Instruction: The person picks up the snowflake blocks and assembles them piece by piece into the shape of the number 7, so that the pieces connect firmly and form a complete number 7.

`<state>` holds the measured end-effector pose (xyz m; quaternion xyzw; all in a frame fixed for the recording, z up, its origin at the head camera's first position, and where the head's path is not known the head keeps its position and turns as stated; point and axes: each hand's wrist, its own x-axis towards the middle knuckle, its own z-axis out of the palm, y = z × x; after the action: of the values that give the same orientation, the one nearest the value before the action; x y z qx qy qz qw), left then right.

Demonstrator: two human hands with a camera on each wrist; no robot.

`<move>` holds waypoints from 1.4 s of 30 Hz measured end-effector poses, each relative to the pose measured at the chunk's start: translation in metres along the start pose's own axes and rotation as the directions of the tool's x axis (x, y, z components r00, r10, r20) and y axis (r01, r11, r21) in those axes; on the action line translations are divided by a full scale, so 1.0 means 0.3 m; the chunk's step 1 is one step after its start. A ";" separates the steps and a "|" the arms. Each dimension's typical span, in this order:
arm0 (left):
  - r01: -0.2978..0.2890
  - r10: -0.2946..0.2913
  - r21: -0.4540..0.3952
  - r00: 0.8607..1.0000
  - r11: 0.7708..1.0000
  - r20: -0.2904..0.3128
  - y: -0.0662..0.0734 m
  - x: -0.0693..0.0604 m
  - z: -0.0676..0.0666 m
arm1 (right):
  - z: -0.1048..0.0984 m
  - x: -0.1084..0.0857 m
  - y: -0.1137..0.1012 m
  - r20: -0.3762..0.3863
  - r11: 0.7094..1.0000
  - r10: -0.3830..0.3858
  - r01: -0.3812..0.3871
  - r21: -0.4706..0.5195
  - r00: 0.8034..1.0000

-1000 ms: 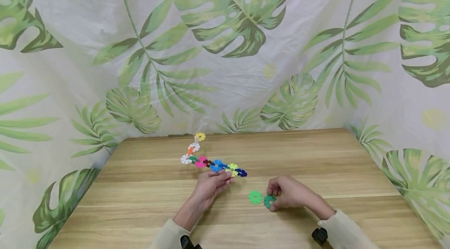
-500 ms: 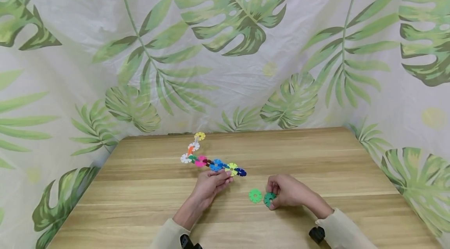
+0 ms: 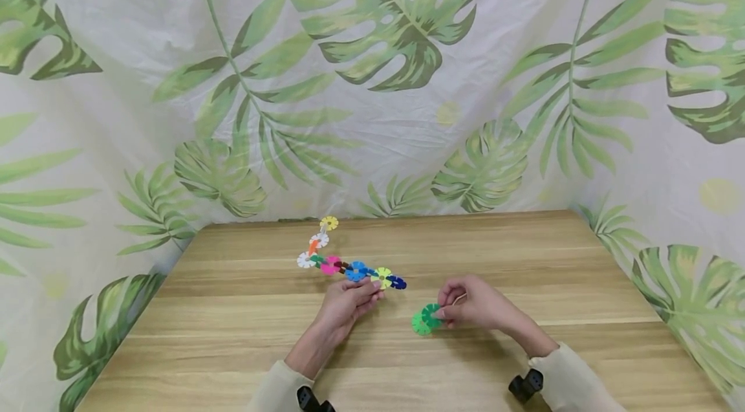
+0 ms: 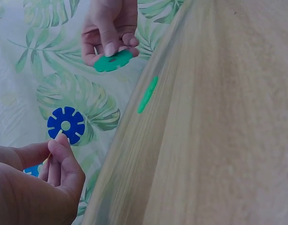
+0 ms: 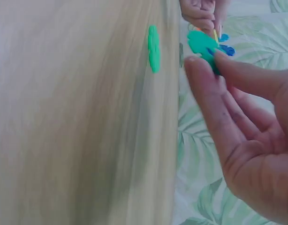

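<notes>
My left hand (image 3: 347, 307) pinches a yellow notched disc (image 3: 382, 278) near the right end of a chain of interlocked plastic snowflake discs. A dark blue disc (image 4: 65, 125) ends that chain, just past the left fingertips. From there the chain runs back through blue, pink (image 3: 330, 265), green and white discs, then bends up to a yellow one (image 3: 329, 223). Between thumb and fingers, my right hand (image 3: 480, 305) holds a dark green disc (image 5: 203, 47), lifted off the table. Below it a light green disc (image 3: 420, 324) lies flat, partly covered in the head view.
The wooden table (image 3: 233, 334) reaches back to a leaf-patterned cloth (image 3: 372, 108) hanging behind and at both sides. Each sleeve carries a black camera mount (image 3: 526, 386) at the wrist.
My right hand has lifted the dark green disc off the table and moved it slightly left, over the light green disc. The left hand and its chain stay nearly still.
</notes>
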<state>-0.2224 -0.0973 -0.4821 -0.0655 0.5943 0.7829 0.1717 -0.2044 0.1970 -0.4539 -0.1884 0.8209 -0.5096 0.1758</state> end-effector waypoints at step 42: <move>-0.019 0.019 -0.011 0.999 1.000 0.029 -0.014 -0.003 0.030 | 0.067 0.094 0.042 -0.084 0.794 0.171 -0.087 0.602 0.982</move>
<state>-0.2192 -0.0880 -0.4831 -0.0493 0.5883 0.7885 0.1724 -0.2207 0.1729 -0.4763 -0.0328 0.6404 -0.7395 0.2048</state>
